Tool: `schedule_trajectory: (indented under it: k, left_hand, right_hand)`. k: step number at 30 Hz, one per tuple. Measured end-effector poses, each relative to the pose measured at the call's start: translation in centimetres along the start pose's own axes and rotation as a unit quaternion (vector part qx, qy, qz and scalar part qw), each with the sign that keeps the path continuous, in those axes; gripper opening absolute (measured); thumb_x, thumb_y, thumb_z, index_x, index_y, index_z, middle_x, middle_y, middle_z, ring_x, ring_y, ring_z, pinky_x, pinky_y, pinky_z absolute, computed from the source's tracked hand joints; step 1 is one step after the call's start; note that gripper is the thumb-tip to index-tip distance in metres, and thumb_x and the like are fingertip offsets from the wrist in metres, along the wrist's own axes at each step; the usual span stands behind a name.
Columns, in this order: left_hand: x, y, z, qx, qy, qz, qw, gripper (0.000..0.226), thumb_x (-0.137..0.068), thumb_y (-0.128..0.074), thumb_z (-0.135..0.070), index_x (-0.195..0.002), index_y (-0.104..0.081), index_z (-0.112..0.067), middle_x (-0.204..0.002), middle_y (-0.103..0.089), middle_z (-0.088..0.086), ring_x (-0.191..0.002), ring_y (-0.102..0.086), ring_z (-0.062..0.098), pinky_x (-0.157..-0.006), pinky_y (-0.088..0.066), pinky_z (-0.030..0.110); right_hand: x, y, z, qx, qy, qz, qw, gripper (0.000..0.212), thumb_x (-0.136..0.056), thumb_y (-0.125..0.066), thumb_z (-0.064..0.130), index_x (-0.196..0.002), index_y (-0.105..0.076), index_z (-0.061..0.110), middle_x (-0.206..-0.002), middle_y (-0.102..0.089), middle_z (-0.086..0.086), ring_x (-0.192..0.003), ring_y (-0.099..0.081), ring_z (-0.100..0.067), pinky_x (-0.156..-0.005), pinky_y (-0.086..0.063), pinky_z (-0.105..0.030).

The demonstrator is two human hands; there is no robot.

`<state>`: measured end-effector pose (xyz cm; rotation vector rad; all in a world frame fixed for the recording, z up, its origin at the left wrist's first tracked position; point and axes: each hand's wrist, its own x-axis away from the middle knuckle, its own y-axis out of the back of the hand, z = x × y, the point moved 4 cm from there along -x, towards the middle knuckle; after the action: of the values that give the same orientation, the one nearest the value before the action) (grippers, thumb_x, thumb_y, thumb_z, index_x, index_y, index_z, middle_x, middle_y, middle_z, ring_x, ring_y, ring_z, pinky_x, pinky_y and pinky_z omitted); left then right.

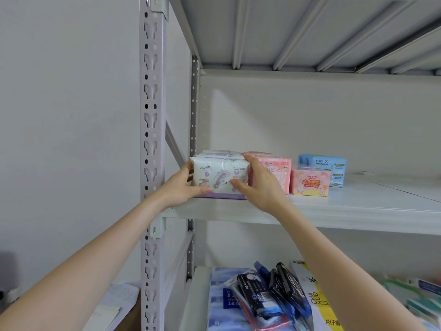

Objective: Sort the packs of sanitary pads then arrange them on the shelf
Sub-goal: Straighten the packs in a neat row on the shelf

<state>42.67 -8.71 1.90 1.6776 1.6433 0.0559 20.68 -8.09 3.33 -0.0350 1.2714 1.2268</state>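
The white-and-purple pack (218, 175) of sanitary pads sits at the far left end of the middle shelf (346, 211), close to the shelf's front edge and near the slotted upright post (150, 139). We judge it is being squared into the corner so that the row starts from the frame and like packs stay together. Just to its right, touching or nearly so, stands the pink pack (282, 172). Further right is the blue pack (334, 163), set deeper on the shelf, with a small pink-and-yellow pack (310, 183) in front of it. The lower shelf (198, 295) carries a loose jumble of blue and dark packets that we take to be unsorted.

Our left hand (181, 186) cups the pack's left end, thumb lying along its lower front. Our right hand (261, 187) takes the right end, its fingers (250, 161) slipped over the top between this pack and the pink one, thumb pressing the front. Both grips are closed round the pack, only as wide as it is long. The next move looks like a short push back and left.
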Motion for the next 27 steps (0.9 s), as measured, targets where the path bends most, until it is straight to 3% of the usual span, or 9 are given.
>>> schedule_trajectory:
  k: [4, 6, 11, 22, 27]
  left_hand:
    - [1.6, -0.4, -0.1, -0.06, -0.028, -0.126, 0.99, 0.111, -0.072, -0.081, -0.043, -0.152, -0.005, -0.029, -0.148, -0.029, -0.016, -0.132, -0.027, -0.001, -0.105, -0.024, 0.023]
    - [2.5, -0.8, -0.2, -0.09, -0.04, -0.177, 0.979, 0.115, -0.074, -0.08, -0.042, -0.153, 0.002, -0.026, -0.158, -0.018, -0.008, -0.139, -0.02, 0.003, -0.106, -0.017, 0.022]
    - [4.8, -1.9, -1.7, -0.157, -0.084, -0.238, 0.955, 0.111, -0.077, -0.079, -0.034, -0.154, -0.001, -0.015, -0.162, -0.01, 0.002, -0.147, -0.01, 0.015, -0.112, -0.01, 0.023]
    - [7.3, -6.2, -8.9, -0.278, -0.19, -0.152, 0.929, 0.104, -0.08, -0.074, -0.042, -0.154, -0.006, -0.013, -0.162, -0.01, 0.003, -0.149, -0.005, 0.018, -0.122, -0.009, 0.042]
    - [5.1, -8.3, -12.4, -0.3, -0.202, -0.112, 0.926, 0.104, -0.081, -0.069, -0.049, -0.154, -0.003, -0.019, -0.163, -0.005, -0.002, -0.149, 0.0, 0.012, -0.119, 0.005, 0.035]
  right_hand:
    - [0.8, 0.2, -0.1, 0.039, 0.004, -0.024, 0.999, 0.078, -0.087, -0.062, 0.047, -0.148, -0.025, 0.018, -0.147, -0.043, 0.002, -0.135, -0.038, -0.02, -0.109, -0.034, -0.043]
    - [1.6, 0.4, -0.2, 0.059, 0.017, -0.043, 0.997, 0.076, -0.087, -0.06, 0.048, -0.148, -0.024, 0.02, -0.145, -0.044, 0.005, -0.133, -0.038, -0.018, -0.106, -0.031, -0.04]
    - [4.4, 1.9, -1.7, 0.115, 0.021, -0.039, 0.992, 0.076, -0.091, -0.05, 0.053, -0.153, -0.016, 0.024, -0.16, -0.021, 0.006, -0.145, -0.02, -0.015, -0.114, -0.019, -0.037]
    - [9.7, 10.4, -3.9, 0.185, -0.008, -0.056, 0.981, 0.072, -0.09, -0.055, 0.049, -0.149, -0.023, 0.023, -0.155, -0.031, 0.004, -0.142, -0.028, -0.019, -0.111, -0.025, -0.041]
    - [9.9, 12.3, -5.0, 0.191, -0.005, -0.049, 0.98, 0.072, -0.09, -0.055, 0.05, -0.149, -0.024, 0.022, -0.155, -0.031, 0.002, -0.142, -0.027, -0.019, -0.112, -0.023, -0.041]
